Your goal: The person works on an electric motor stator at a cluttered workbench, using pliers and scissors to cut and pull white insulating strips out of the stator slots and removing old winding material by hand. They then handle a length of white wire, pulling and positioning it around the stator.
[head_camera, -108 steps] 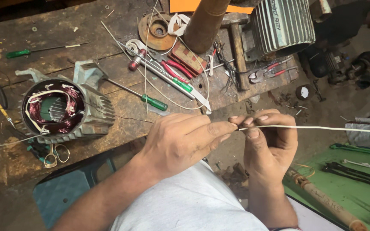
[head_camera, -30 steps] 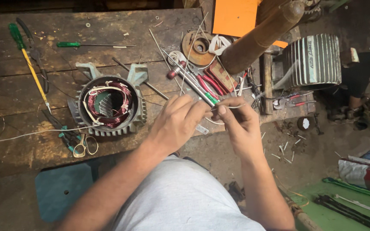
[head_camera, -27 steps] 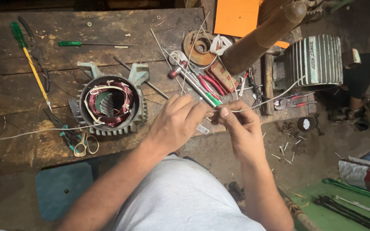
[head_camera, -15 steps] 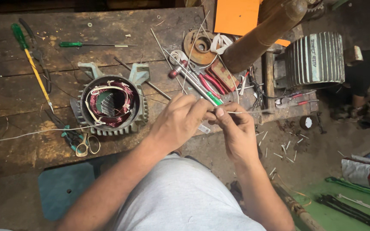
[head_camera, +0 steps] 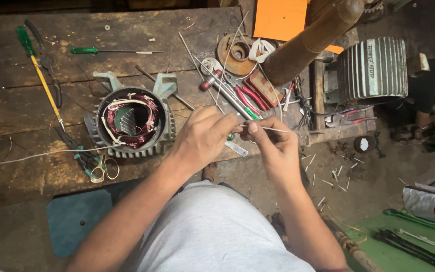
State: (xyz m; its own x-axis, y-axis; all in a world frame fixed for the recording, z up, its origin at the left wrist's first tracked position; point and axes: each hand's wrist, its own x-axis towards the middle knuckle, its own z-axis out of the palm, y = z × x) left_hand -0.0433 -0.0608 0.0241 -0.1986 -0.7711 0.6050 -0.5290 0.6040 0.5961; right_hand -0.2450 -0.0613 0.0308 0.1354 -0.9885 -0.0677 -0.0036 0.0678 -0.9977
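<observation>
Thin white sleeve (head_camera: 277,130) held horiz. above surface (head_camera: 36,166) edge, long axis running L–R. Left hand (head_camera: 205,138) and right hand (head_camera: 270,143) both pinch it, fingertips near touching; free end pokes right of right hand. Stator (head_camera: 129,121) lies just left.

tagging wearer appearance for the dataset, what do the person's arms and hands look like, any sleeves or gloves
Both hands are bare: no gloves, and no rings or watch that I can make out on the left hand or right hand. Both forearms are uncovered, with no sleeves in view. A light grey garment covers the torso.
</observation>
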